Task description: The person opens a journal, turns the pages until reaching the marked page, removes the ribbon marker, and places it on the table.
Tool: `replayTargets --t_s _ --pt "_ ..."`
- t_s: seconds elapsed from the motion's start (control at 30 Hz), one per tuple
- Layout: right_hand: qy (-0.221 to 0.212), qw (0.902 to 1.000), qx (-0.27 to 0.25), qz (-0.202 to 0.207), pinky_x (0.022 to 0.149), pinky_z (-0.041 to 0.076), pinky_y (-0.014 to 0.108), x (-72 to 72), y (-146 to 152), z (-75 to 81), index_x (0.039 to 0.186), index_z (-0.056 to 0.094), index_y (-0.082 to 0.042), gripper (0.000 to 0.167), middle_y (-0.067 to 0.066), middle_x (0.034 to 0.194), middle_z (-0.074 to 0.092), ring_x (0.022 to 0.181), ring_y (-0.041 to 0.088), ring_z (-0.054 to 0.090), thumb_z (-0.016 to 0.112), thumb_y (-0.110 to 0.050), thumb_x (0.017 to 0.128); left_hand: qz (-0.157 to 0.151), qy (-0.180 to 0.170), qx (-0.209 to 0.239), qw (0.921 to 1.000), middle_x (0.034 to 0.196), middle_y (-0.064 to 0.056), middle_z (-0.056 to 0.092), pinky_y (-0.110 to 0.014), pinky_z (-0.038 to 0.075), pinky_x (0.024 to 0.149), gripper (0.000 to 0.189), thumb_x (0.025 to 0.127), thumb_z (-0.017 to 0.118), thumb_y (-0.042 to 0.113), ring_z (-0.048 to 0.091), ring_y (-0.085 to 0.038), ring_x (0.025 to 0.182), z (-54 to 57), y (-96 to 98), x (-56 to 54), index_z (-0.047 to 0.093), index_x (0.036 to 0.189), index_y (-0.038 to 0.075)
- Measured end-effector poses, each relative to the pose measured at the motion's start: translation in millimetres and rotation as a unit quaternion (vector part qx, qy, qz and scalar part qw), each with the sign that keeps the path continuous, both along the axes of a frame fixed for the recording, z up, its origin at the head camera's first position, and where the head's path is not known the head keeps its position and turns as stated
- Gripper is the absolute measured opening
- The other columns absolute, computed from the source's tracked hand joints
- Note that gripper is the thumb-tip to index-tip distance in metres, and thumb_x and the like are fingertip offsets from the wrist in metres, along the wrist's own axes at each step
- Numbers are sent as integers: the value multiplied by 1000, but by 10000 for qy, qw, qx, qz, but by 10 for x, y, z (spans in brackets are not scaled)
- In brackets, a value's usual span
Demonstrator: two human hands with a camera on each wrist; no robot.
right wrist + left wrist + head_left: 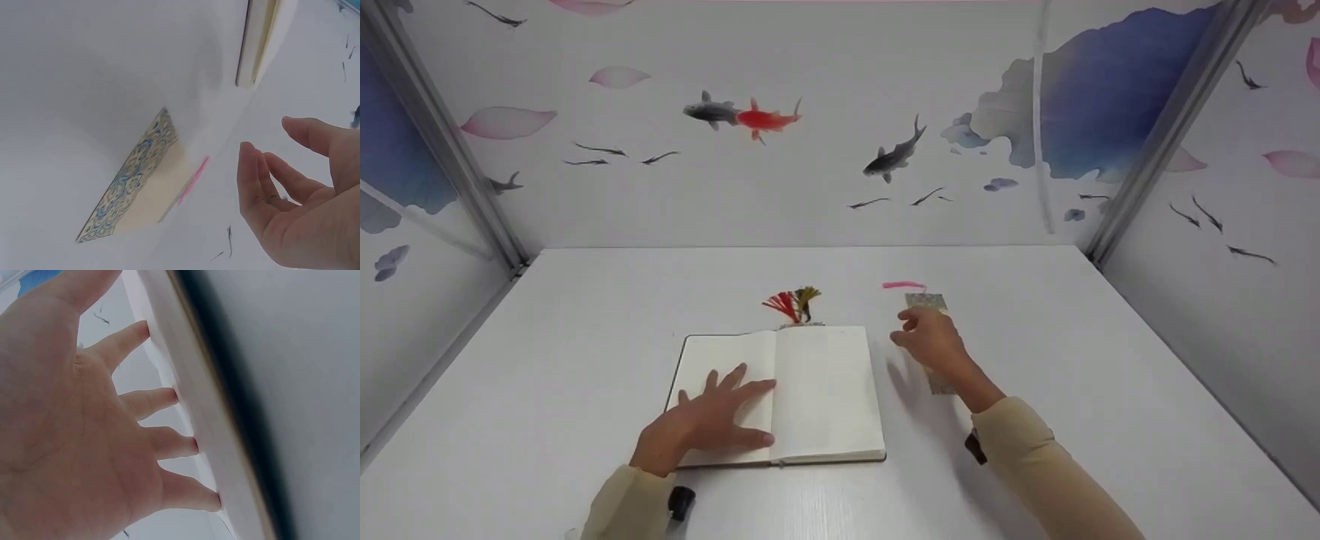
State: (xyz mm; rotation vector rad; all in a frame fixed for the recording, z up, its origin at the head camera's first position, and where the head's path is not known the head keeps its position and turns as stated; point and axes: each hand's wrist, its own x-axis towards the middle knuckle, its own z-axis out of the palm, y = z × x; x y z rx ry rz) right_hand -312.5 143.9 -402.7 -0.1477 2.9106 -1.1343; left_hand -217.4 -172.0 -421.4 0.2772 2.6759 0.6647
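Observation:
An open notebook with blank cream pages lies on the white table. My left hand rests on its left page, fingers spread; the left wrist view shows the fingertips touching the paper. To the right of the notebook is a patterned bookmark with a pink tassel, lying flat on the table. Over the bookmark hovers my right hand, fingers loosely bent, the thumb apart from them and nothing between. Red and gold tassels stick out past the notebook's top edge; what they hang from is mostly hidden under the pages.
The white table is enclosed by a back wall and side walls printed with fish and petals. Metal posts stand at the back corners. A dark band sits by each sleeve cuff.

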Motion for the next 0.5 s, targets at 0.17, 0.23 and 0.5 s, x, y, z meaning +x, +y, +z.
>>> replayTargets --t_s 0.17,0.23,0.5 --pt "261 9962 -157 812 85 59 40 121 -148 14 121 70 -1 31 16 117 71 105 29 68 71 -12 92 -20 -11 21 10000 169 -16 11 -84 -3 108 82 85 74 53 -1 -55 152 16 -3 -4 38 155 30" --pt "342 9906 -139 1318 88 58 42 181 -188 13 120 71 -4 30 13 119 71 110 30 66 71 -13 92 -32 4 10 10000 169 -17 11 -85 -2 107 82 85 74 53 0 -56 151 22 -6 -3 38 155 29" --pt "148 9598 22 2803 111 43 56 391 -283 -19 136 63 -11 47 9 143 59 138 33 50 73 -27 93 -45 53 -93 9999 168 -18 14 -85 2 107 82 84 74 55 3 -57 151 25 -6 -7 39 154 29"
